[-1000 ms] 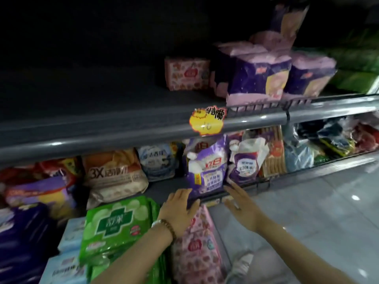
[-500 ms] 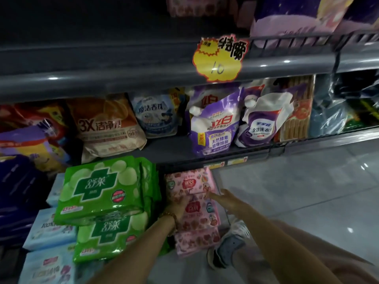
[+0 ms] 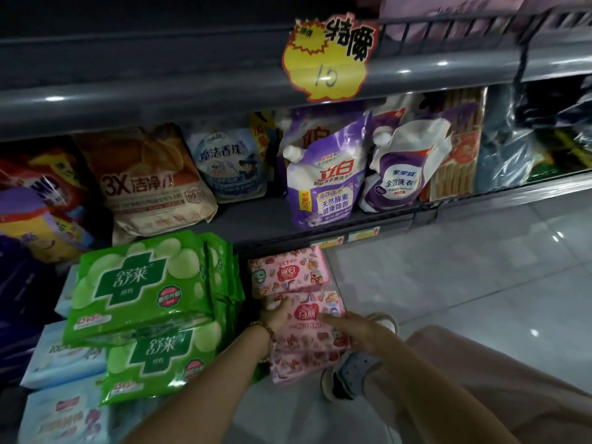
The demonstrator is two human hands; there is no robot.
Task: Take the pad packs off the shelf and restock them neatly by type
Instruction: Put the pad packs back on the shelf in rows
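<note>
Where the pink packs stand: at about 6 o'clock in the view, at the end of the low display, three are stacked and each touches the next. They are the top pink pack (image 3: 288, 274), the middle pink pack (image 3: 315, 330) and the bottom pink pack (image 3: 304, 363).
Left hand: the left hand (image 3: 276, 314) sits at the middle pink pack's 10 o'clock corner. Its fingers (image 3: 279, 303) are curled over that edge, grasping it. A bead bracelet (image 3: 268, 335) circles the wrist.
Right hand: the right hand (image 3: 362, 331) reaches in from 4 o'clock. Its fingers (image 3: 331, 319) are straight and released, lying flat on the printed face of the middle pink pack.
Green packs: the upper green pack (image 3: 144, 290) rests on the lower green pack (image 3: 160, 357). Both are just beside the pink stack at its 9 o'clock.
Blue packs: pale blue packs (image 3: 61, 357) lie farther out at 9 o'clock, partly hidden by the green ones.
Shelf above: at 12 o'clock of the stack, a grey shelf (image 3: 253, 219) carries a purple detergent pouch (image 3: 323, 174). A white pouch (image 3: 400, 168) stands at the purple pouch's 3 o'clock and an orange bag (image 3: 150, 184) at its 9 o'clock.
Price tag: a yellow price tag (image 3: 326, 65) marked 10 hangs on the upper shelf rail at 12 o'clock.
Floor: a glossy tiled floor (image 3: 448, 283) spreads out at 3 o'clock. A shoe (image 3: 349, 376) is just beside the bottom pink pack at its 4 o'clock.
</note>
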